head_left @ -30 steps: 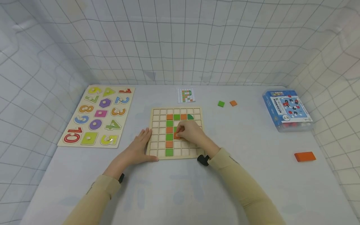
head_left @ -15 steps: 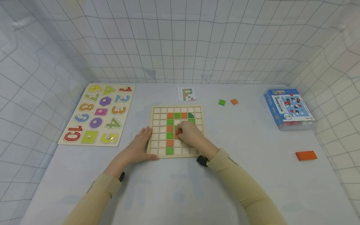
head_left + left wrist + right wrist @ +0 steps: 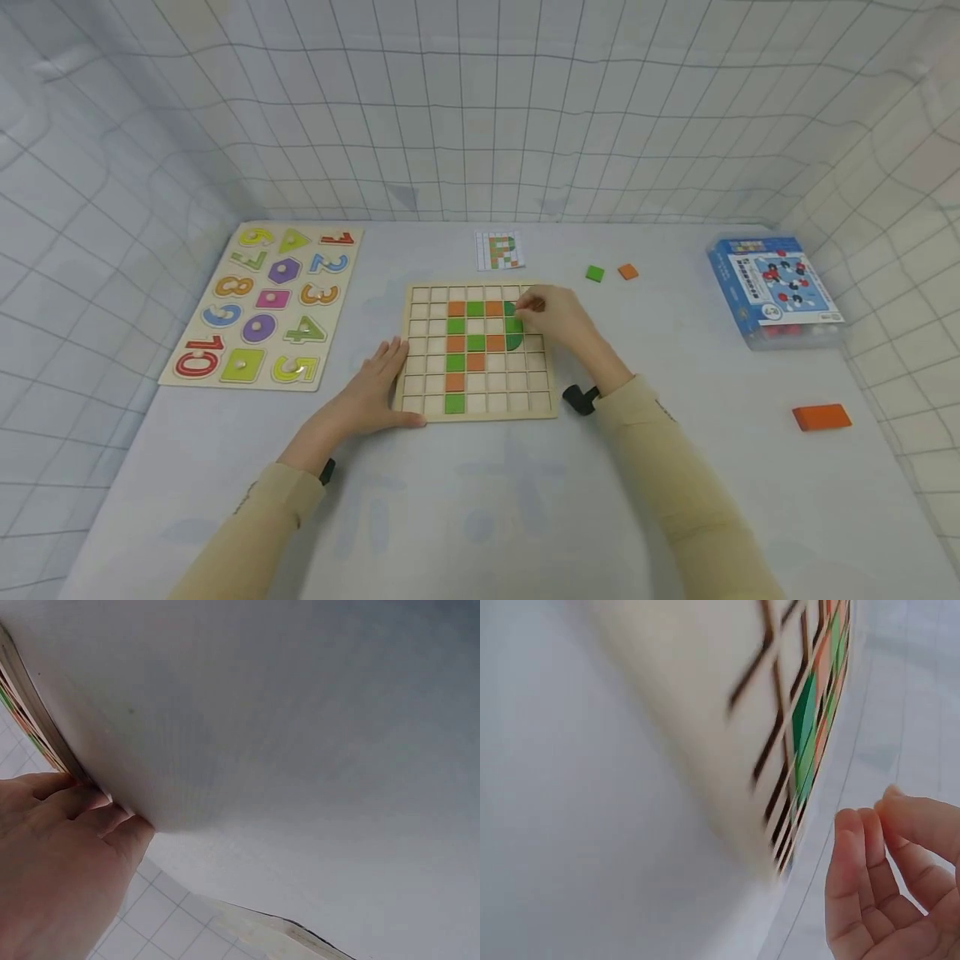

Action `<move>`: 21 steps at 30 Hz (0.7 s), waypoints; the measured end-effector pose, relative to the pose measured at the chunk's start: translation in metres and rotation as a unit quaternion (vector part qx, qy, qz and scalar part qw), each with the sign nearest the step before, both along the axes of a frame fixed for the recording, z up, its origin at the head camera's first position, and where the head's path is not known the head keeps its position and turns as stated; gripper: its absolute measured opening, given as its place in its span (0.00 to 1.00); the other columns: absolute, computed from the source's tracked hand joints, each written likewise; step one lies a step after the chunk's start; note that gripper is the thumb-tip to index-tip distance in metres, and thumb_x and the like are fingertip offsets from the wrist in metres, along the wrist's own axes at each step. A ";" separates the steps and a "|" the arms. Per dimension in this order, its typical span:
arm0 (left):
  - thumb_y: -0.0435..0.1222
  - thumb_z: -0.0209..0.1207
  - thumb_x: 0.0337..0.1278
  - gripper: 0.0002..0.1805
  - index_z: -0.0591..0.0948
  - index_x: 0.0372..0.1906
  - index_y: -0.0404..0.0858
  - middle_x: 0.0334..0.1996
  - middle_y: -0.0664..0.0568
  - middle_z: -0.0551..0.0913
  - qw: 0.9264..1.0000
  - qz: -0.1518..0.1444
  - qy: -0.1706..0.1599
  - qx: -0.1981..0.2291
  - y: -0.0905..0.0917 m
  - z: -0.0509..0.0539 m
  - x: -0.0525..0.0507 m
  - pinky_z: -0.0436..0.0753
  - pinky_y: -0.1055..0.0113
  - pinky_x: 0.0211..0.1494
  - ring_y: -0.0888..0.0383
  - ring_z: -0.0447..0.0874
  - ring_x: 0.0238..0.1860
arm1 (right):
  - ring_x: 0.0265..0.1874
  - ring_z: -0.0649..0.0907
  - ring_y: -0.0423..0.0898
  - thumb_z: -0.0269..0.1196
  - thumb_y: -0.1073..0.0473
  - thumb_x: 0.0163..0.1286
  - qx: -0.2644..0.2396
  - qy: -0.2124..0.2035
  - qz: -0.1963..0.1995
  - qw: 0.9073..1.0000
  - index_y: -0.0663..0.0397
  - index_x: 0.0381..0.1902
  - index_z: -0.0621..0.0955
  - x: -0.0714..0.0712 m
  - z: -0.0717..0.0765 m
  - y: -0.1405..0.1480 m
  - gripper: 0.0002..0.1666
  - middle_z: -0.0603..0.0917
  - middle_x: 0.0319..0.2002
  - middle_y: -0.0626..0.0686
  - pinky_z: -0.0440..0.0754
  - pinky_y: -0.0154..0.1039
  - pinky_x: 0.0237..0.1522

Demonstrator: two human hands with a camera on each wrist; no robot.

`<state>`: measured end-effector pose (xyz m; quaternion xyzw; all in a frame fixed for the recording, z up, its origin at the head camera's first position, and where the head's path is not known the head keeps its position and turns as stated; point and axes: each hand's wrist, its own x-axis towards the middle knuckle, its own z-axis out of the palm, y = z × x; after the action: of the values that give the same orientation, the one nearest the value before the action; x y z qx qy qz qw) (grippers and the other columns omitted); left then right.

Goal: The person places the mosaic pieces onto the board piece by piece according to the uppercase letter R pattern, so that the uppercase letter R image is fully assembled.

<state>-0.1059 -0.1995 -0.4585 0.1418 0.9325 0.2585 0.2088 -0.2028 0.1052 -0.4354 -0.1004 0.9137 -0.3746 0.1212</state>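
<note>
A light wooden grid board (image 3: 476, 403) lies on the table, with orange and green square tiles in some cells. An orange tile (image 3: 476, 362) sits in a cell right of the tile column. Along the board's right part are a green tile (image 3: 513, 325) and a dark green rounded piece (image 3: 513, 342). My left hand (image 3: 367, 390) rests against the board's lower left corner, fingers along the left edge, thumb at the front edge. My right hand (image 3: 558, 317) is over the upper right, fingertips close together; the right wrist view shows nothing between its fingers (image 3: 847, 847).
A pattern card (image 3: 500, 252) lies behind the board. Loose green (image 3: 595, 273) and orange (image 3: 627, 271) tiles lie to its right. A number puzzle (image 3: 258, 312) is at left; a blue boxed set (image 3: 776, 287) and an orange block (image 3: 822, 417) are at right.
My right hand has let go of the orange tile in the board's middle and moved right and away from me, uncovering the tiles beneath. My left hand has stayed put.
</note>
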 end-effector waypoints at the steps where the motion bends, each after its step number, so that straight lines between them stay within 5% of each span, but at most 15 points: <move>1: 0.55 0.73 0.45 0.68 0.43 0.78 0.29 0.79 0.34 0.38 1.000 0.000 0.000 0.001 0.000 0.000 0.000 0.42 0.36 0.78 0.36 0.33 0.79 | 0.45 0.82 0.51 0.63 0.56 0.71 -0.001 -0.001 -0.016 1.000 0.55 0.44 0.84 -0.006 0.001 0.007 0.10 0.85 0.43 0.55 0.82 0.44 0.47; 9: 0.55 0.73 0.45 0.67 0.43 0.78 0.29 0.79 0.33 0.38 1.000 0.003 0.002 0.009 -0.002 -0.001 -0.001 0.42 0.36 0.78 0.35 0.33 0.79 | 0.54 0.79 0.57 0.59 0.56 0.73 0.003 0.008 -0.106 0.994 0.60 0.53 0.80 -0.039 0.003 0.064 0.17 0.82 0.52 0.61 0.79 0.51 0.55; 16: 0.54 0.72 0.46 0.67 0.43 0.77 0.28 0.78 0.33 0.38 1.000 0.004 -0.003 0.011 -0.001 0.001 0.001 0.42 0.37 0.78 0.35 0.33 0.79 | 0.59 0.77 0.59 0.60 0.59 0.72 -0.017 0.011 -0.168 0.986 0.65 0.58 0.76 -0.051 0.001 0.098 0.21 0.79 0.56 0.64 0.78 0.52 0.58; 21: 0.53 0.73 0.45 0.66 0.43 0.77 0.28 0.78 0.33 0.39 1.000 0.006 -0.005 0.017 0.000 0.003 0.001 0.42 0.38 0.78 0.35 0.33 0.79 | 0.61 0.75 0.61 0.60 0.59 0.71 -0.015 0.006 -0.175 0.984 0.67 0.61 0.73 -0.056 -0.002 0.103 0.24 0.76 0.60 0.66 0.76 0.53 0.62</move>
<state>-0.1045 -0.1993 -0.4556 0.1379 0.9277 0.2764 0.2097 -0.2593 0.2079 -0.4371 0.0568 0.9120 -0.4035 0.0472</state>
